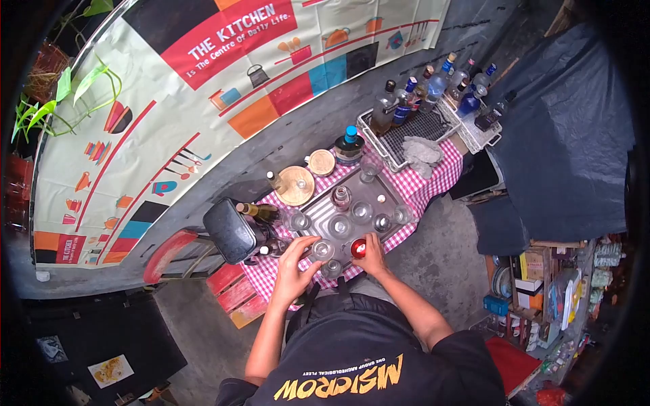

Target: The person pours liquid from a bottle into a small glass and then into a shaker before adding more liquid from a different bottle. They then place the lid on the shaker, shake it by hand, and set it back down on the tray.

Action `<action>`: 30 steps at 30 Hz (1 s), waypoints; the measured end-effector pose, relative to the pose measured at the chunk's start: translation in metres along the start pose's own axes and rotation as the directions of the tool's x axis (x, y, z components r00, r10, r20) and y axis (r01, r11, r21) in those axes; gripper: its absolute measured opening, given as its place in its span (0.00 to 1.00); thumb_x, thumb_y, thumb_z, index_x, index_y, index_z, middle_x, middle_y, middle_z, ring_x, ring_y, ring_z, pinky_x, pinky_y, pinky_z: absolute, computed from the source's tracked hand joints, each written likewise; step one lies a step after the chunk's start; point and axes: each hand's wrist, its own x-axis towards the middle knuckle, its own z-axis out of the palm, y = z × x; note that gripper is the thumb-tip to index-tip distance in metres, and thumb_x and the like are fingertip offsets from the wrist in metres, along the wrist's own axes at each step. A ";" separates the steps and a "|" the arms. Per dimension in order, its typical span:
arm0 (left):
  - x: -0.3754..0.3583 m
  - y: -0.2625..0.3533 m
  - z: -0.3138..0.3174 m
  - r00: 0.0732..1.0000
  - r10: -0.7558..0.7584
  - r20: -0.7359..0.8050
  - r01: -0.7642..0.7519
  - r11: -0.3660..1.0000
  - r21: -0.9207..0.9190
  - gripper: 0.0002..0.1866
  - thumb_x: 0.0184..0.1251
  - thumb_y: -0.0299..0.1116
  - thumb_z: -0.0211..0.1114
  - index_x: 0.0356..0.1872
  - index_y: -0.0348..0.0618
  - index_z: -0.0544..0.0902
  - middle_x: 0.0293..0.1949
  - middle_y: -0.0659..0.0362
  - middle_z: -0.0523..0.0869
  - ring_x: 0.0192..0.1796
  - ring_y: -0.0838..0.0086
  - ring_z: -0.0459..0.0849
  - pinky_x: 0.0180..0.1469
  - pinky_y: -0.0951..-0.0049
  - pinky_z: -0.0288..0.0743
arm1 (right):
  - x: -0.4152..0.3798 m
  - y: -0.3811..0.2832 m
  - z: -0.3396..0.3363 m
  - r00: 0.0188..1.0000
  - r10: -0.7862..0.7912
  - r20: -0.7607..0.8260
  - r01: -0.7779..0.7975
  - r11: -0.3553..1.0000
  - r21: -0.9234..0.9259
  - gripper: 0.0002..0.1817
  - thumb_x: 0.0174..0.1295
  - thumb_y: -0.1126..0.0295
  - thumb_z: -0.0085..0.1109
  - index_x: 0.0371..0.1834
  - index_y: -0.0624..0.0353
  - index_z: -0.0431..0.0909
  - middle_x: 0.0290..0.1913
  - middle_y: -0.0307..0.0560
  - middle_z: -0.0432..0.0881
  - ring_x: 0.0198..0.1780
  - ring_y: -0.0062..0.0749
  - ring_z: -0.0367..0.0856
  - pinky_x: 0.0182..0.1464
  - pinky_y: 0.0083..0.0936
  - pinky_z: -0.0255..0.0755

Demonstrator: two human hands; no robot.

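My left hand (pixel 296 271) is closed round the side of a clear glass (pixel 323 250) at the near edge of the table. In my right hand (pixel 371 256) is a small red object (pixel 358 248), with something pale at its middle. A smaller glass (pixel 332 268) stands just below the one at my left hand. Beyond both hands lies a metal tray (pixel 389 186), which bears several clear glasses and a glass bottle with reddish contents (pixel 341 198).
The pink checkered cloth (pixel 443 177) covers the table. Dark bottles (pixel 257 211) and a black container (pixel 230 231) stand left. A round wooden board (pixel 295 185) and a blue-capped bottle (pixel 349 147) are behind. A wire rack (pixel 399 145) with several bottles and a grey cloth (pixel 422 156) is back right.
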 end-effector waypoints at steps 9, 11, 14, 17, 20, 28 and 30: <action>0.007 -0.005 -0.005 0.997 -0.066 -0.048 0.062 0.995 -0.076 0.31 0.63 0.17 0.80 0.69 0.37 0.85 0.65 0.49 0.88 0.68 0.55 0.90 0.70 0.60 0.87 | 0.100 -0.056 -0.012 0.969 -0.077 -0.234 0.078 0.997 -0.003 0.57 0.50 0.56 0.90 0.81 0.63 0.65 0.75 0.61 0.74 0.77 0.62 0.70 0.78 0.56 0.66; 0.009 -0.006 -0.007 0.996 -0.072 -0.057 0.068 0.995 -0.079 0.30 0.63 0.17 0.80 0.69 0.36 0.85 0.66 0.48 0.88 0.68 0.55 0.90 0.70 0.60 0.87 | 0.124 -0.049 -0.001 0.986 0.011 -0.164 -0.017 0.999 -0.035 0.63 0.47 0.53 0.92 0.85 0.61 0.61 0.78 0.63 0.75 0.79 0.60 0.72 0.79 0.56 0.65; 0.010 -0.007 -0.010 0.994 -0.090 -0.068 0.083 0.992 -0.092 0.30 0.63 0.17 0.80 0.69 0.36 0.85 0.66 0.48 0.88 0.68 0.55 0.90 0.70 0.60 0.87 | 0.145 -0.038 0.016 0.989 0.019 -0.146 -0.025 0.999 -0.035 0.66 0.41 0.51 0.95 0.85 0.54 0.63 0.75 0.59 0.81 0.77 0.58 0.77 0.79 0.55 0.65; 0.011 -0.009 -0.012 0.991 -0.106 -0.077 0.096 0.988 -0.119 0.31 0.62 0.17 0.80 0.69 0.36 0.85 0.66 0.48 0.88 0.68 0.55 0.90 0.70 0.60 0.87 | 0.153 -0.035 0.024 0.989 0.045 -0.138 -0.042 0.999 0.020 0.63 0.39 0.51 0.95 0.82 0.47 0.68 0.70 0.52 0.86 0.74 0.57 0.81 0.78 0.55 0.65; 0.012 -0.011 -0.014 0.990 -0.108 -0.091 0.096 0.986 -0.136 0.31 0.62 0.16 0.79 0.69 0.36 0.85 0.66 0.47 0.87 0.69 0.55 0.90 0.71 0.59 0.87 | 0.159 -0.033 0.030 0.969 0.019 -0.246 0.002 0.996 0.085 0.54 0.38 0.51 0.96 0.72 0.49 0.78 0.57 0.55 0.93 0.62 0.58 0.91 0.68 0.52 0.78; 0.007 -0.014 -0.021 0.991 -0.090 -0.103 0.082 0.993 -0.086 0.30 0.64 0.16 0.79 0.69 0.36 0.85 0.67 0.48 0.86 0.70 0.57 0.89 0.72 0.60 0.88 | 0.178 -0.018 0.029 0.984 0.087 -0.158 -0.061 0.985 0.159 0.50 0.37 0.50 0.96 0.68 0.52 0.83 0.60 0.53 0.93 0.65 0.57 0.90 0.70 0.49 0.77; 0.006 -0.016 -0.021 0.990 -0.078 -0.115 0.070 0.995 -0.075 0.30 0.64 0.16 0.79 0.69 0.36 0.85 0.67 0.48 0.86 0.70 0.57 0.89 0.72 0.60 0.88 | 0.179 -0.046 0.002 0.989 0.099 -0.113 -0.063 0.958 0.280 0.48 0.39 0.55 0.97 0.66 0.60 0.83 0.57 0.55 0.94 0.61 0.55 0.93 0.68 0.46 0.82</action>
